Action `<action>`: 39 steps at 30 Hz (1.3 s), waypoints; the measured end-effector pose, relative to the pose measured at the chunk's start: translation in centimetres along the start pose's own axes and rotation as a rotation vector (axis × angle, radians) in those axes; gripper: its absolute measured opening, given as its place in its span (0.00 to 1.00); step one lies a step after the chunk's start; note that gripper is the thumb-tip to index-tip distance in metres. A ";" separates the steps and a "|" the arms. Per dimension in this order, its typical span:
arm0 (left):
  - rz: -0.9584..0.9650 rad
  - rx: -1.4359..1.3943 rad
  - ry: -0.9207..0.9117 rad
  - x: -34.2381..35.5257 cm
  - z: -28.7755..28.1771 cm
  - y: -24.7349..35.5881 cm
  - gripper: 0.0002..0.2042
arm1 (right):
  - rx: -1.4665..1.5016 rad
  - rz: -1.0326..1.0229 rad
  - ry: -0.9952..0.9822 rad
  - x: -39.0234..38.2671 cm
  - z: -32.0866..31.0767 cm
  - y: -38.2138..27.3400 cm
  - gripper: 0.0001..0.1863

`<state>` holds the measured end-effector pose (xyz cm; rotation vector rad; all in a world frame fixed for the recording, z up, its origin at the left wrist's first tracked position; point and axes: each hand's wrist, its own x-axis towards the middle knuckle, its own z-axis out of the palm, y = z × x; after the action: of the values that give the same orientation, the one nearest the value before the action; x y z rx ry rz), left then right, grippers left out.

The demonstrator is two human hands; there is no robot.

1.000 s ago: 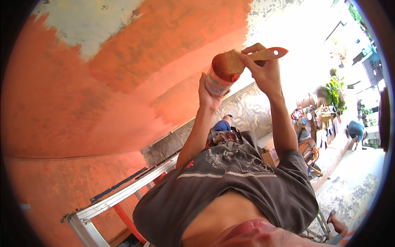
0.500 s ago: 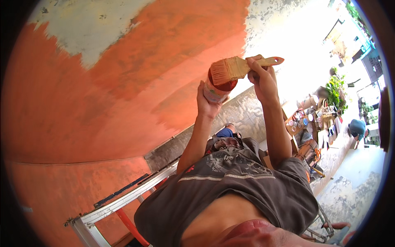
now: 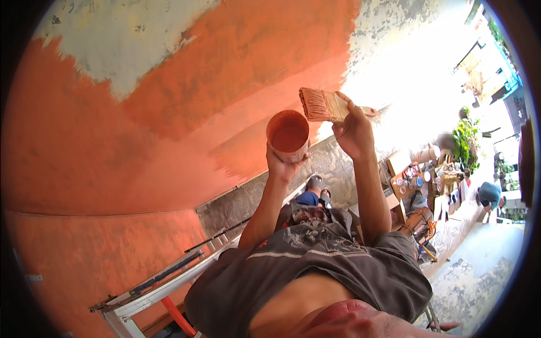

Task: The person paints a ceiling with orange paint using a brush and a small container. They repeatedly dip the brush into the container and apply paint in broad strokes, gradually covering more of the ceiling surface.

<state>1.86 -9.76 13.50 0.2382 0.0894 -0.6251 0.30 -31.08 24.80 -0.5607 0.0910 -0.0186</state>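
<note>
My left hand [image 3: 283, 164] grips a small round paint can [image 3: 288, 135] from below; its open mouth shows orange paint. My right hand [image 3: 353, 129] holds a flat wooden-handled paintbrush [image 3: 323, 105] just right of and slightly above the can, bristles pointing left and stained orange. Both arms are raised in front of an orange-painted wall [image 3: 112, 146] with an unpainted pale patch [image 3: 124, 39] at the top left.
A metal ladder [image 3: 163, 281] with an orange brace runs below me at the lower left. Far below on the right lie boxes, cans and clutter [image 3: 422, 180], potted plants [image 3: 468, 141], and a crouching person in blue [image 3: 489, 194].
The brush has lifted out of the can and moved right, above its rim. The can has tilted so that its open mouth faces me.
</note>
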 end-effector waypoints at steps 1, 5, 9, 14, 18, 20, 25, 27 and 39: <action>0.005 -0.011 0.034 0.3 -0.4 0.2 0.32 | 0.014 0.023 -0.025 0.5 0.2 -0.4 0.13; 0.070 -0.072 0.086 0.7 -1.0 1.5 0.29 | 0.067 0.004 0.006 4.5 -3.0 -0.6 0.10; 0.164 -0.108 -0.045 0.3 -3.2 3.4 0.29 | 0.085 0.017 0.005 7.9 -2.2 -1.9 0.10; 0.231 -0.142 -0.002 -0.7 -4.1 5.5 0.33 | 0.065 0.072 -0.122 12.9 -3.1 -3.1 0.13; 0.279 -0.172 0.032 -0.2 -4.9 6.9 0.34 | -0.080 -0.085 -0.155 16.9 -2.6 -4.3 0.12; 0.286 -0.181 0.062 0.3 -5.1 7.6 0.34 | -0.013 -0.237 -0.201 20.4 -4.1 -4.8 0.13; 0.289 -0.169 0.070 0.5 -3.9 8.3 0.32 | 0.115 -0.632 -0.127 24.9 1.4 -7.2 0.17; 0.295 -0.147 0.076 0.6 -2.9 8.4 0.31 | -0.070 -0.712 -0.134 26.0 2.6 -6.4 0.21; 0.261 -0.153 0.065 2.1 -2.5 9.1 0.27 | -0.708 -0.858 -0.298 28.8 7.8 -6.5 0.21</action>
<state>8.91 -3.20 12.52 0.1187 0.1652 -0.3487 29.76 -33.72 32.49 -1.2684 -0.4579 -0.7598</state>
